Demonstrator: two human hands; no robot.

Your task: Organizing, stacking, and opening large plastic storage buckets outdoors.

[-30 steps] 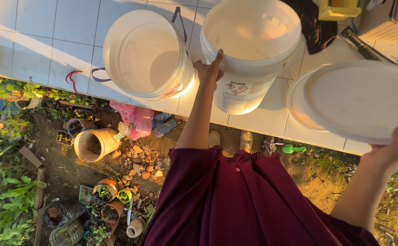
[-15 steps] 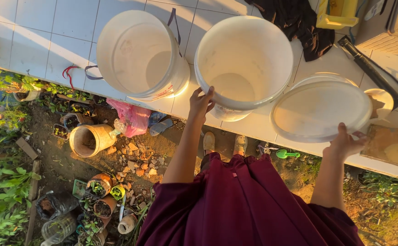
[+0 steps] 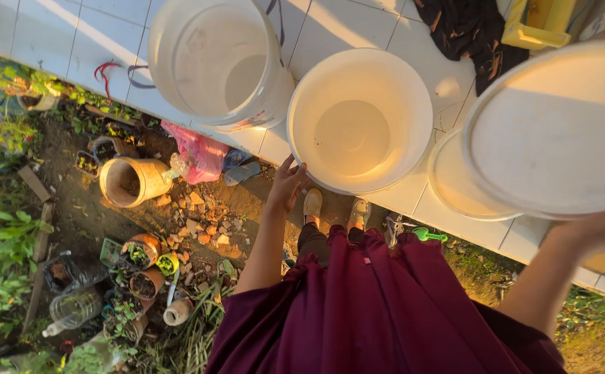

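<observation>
The left hand [image 3: 287, 185] grips the near rim of an empty white bucket [image 3: 359, 119] that stands at the edge of the tiled ledge [image 3: 101, 48], partly overhanging the ground. The right hand [image 3: 604, 225] holds a round white lid [image 3: 559, 131] by its near edge, raised above a second lid [image 3: 455, 187] lying flat on the tiles. Beyond the left hand stands another white bucket [image 3: 216, 62]. The bucket under the left hand looks likely to tip off the ledge if pulled nearer, and the raised lid, held only at one edge, could slip.
</observation>
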